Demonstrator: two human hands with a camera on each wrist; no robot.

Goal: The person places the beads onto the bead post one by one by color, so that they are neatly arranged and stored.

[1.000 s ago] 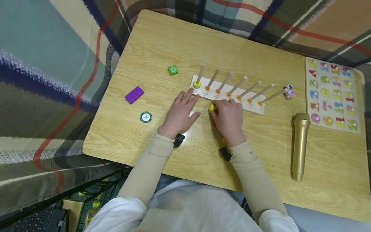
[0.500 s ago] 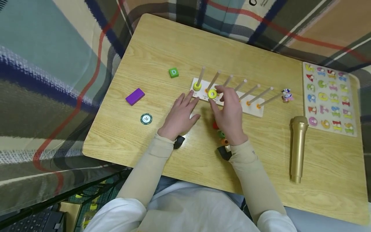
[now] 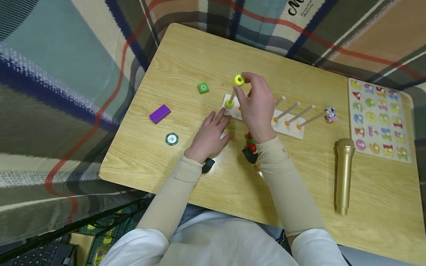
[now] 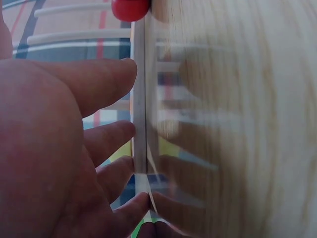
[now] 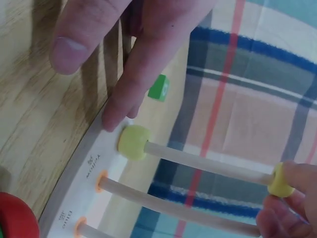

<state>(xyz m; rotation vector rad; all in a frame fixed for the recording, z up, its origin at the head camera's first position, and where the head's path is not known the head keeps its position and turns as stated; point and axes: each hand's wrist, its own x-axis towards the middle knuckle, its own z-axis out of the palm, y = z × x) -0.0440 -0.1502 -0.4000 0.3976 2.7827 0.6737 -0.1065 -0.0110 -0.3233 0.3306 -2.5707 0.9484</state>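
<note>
Threading: by my reading, the step in hand is putting a second bead onto the leftmost peg (image 3: 232,96), just above the middle of the head view
Held yellow bead (image 3: 236,82): up at that peg's tip, well clear of the peg board (image 3: 293,131); from my feed I cannot tell whether the tip has entered the hole
Right hand (image 3: 257,103): thumb and index finger pinching the held bead
Left hand (image 3: 209,138): fingers spread, tips at the board's near edge, around the frame's centre; I take it to be steadying the board
Lower yellow bead (image 3: 229,103): already seated at the base of the same peg
Loose beads (image 3: 252,147): red and green, just right of and below the frame's centre, beside the right sleeve (image 3: 289,184)
Next move: I judge it calls for squaring the hole to the tip, then easing the pinch so the bead slides down onto the lower one
</note>
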